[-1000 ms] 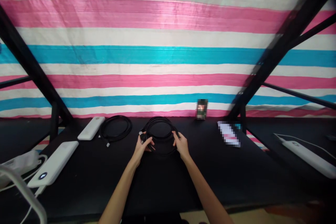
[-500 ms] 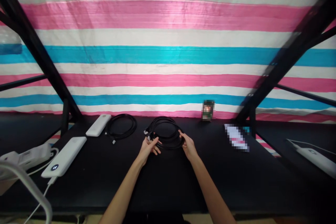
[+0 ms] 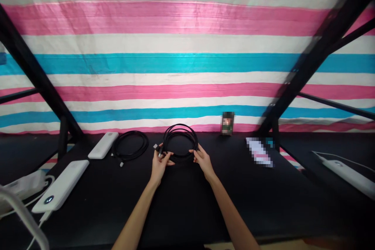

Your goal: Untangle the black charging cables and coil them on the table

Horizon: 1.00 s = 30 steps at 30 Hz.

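Note:
A coiled black cable (image 3: 181, 125) is held between my two hands over the black table. My left hand (image 3: 159, 166) pinches the coil's near left side, where its metal plug ends (image 3: 156, 147) stick out beside the fingers. On the right side of the loop, my right hand (image 3: 202, 161) grips the strands between thumb and fingers. To the left, a second coiled black cable (image 3: 147, 143) lies flat on the table, with one small plug (image 3: 121, 164) pointing toward me.
Two white power banks (image 3: 103, 145) (image 3: 63, 185) lie at the left, near a white power strip (image 3: 25, 183). A small dark box (image 3: 227, 124) stands at the back, a pixelated packet (image 3: 259, 152) at the right. Another white device (image 3: 348, 172) lies far right. Black frame bars flank the table.
The coil in my hands has been drawn into a rounder, neater loop and tilted up a little. My right hand has shifted inward. The view has turned slightly.

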{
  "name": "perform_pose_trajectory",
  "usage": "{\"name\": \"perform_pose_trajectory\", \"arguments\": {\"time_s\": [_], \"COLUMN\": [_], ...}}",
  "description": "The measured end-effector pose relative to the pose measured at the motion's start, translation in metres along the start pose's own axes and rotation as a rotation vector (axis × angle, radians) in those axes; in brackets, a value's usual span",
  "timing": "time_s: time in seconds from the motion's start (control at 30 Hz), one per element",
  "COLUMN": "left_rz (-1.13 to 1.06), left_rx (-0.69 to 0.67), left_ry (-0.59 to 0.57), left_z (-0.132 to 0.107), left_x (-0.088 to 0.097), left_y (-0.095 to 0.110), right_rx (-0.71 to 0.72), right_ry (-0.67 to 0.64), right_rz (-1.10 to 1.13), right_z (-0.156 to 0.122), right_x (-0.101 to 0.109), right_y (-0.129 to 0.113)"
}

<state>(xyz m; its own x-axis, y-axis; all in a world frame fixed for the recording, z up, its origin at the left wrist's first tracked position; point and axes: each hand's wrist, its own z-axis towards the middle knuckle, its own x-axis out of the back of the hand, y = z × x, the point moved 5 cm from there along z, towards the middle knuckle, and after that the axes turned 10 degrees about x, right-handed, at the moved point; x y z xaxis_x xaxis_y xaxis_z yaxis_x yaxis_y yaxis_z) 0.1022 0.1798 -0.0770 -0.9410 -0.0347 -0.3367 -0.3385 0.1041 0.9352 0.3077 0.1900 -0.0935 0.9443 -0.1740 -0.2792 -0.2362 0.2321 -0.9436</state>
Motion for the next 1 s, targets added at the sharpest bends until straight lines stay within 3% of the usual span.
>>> {"name": "perform_pose_trajectory", "arguments": {"time_s": [0.13, 0.33, 0.67, 1.0], "left_rz": [-0.011, -0.028, 0.122, 0.441], "left_rx": [0.000, 0.069, -0.085, -0.251], "left_ry": [0.002, 0.008, 0.309, 0.513], "left_z": [0.008, 0.015, 0.011, 0.009], "left_x": [-0.003, -0.004, 0.022, 0.045], "left_y": [-0.004, -0.019, 0.000, 0.017], "right_rx": [0.073, 0.043, 0.101, 0.364], "right_ry": [0.013, 0.061, 0.001, 0.106], "right_rz": [-0.111, -0.133, -0.261, -0.577], "right_z": [0.007, 0.017, 0.023, 0.015], "right_x": [0.003, 0.011, 0.011, 0.017], "right_y": [0.002, 0.015, 0.020, -0.007]}}
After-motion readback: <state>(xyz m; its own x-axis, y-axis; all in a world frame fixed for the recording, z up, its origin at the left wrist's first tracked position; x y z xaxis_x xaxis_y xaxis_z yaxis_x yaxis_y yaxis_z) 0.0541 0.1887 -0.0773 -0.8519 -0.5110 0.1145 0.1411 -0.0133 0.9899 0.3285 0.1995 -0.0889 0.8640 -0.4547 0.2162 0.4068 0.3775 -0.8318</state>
